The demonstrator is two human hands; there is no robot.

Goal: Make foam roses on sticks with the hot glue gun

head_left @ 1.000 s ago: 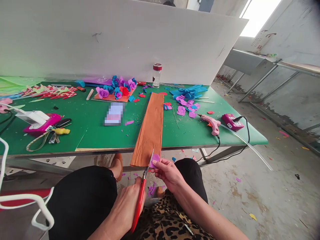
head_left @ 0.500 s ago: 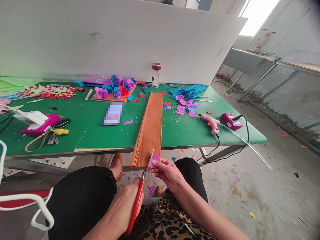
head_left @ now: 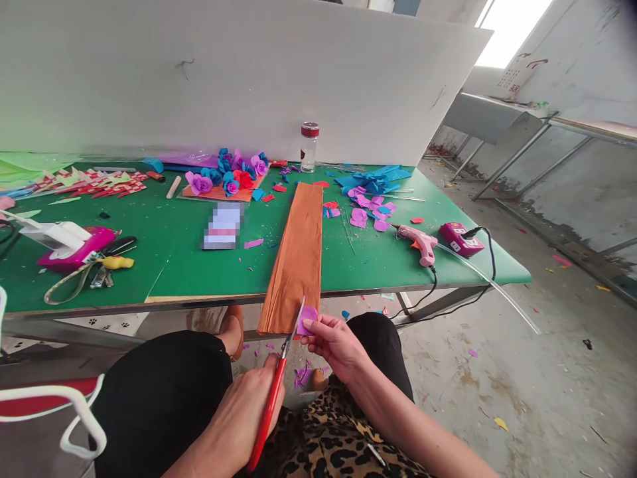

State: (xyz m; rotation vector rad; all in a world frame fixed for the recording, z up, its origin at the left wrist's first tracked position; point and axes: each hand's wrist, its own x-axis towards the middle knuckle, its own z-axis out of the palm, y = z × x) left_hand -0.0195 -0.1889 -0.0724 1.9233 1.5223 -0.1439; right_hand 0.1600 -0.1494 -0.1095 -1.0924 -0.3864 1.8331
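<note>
My left hand [head_left: 249, 405] is closed around the red handles of a pair of scissors [head_left: 271, 405]. The blades point up and away from me, over the near end of a folded strip of orange crepe paper [head_left: 298, 252]. Between thumb and fingers my right hand [head_left: 331, 338] pinches a small purple paper petal [head_left: 307, 318]. The petal lies right beside the scissor blades; I cannot tell whether they are cutting into it. The orange strip hangs over the table's front edge, just beyond both hands.
On the green table [head_left: 189, 279] are paper flowers [head_left: 233, 176], loose purple petals [head_left: 359, 218], blue crepe paper [head_left: 373, 179], a pink glue gun [head_left: 421, 242] and a lidded jar [head_left: 309, 149]. Keys [head_left: 102, 277] and a phone [head_left: 221, 226] lie left. Cords hang off the right side.
The view has shifted very slightly, so the table's things sit a little further left. Both hands, scissors and petal hold nearly the same place.
</note>
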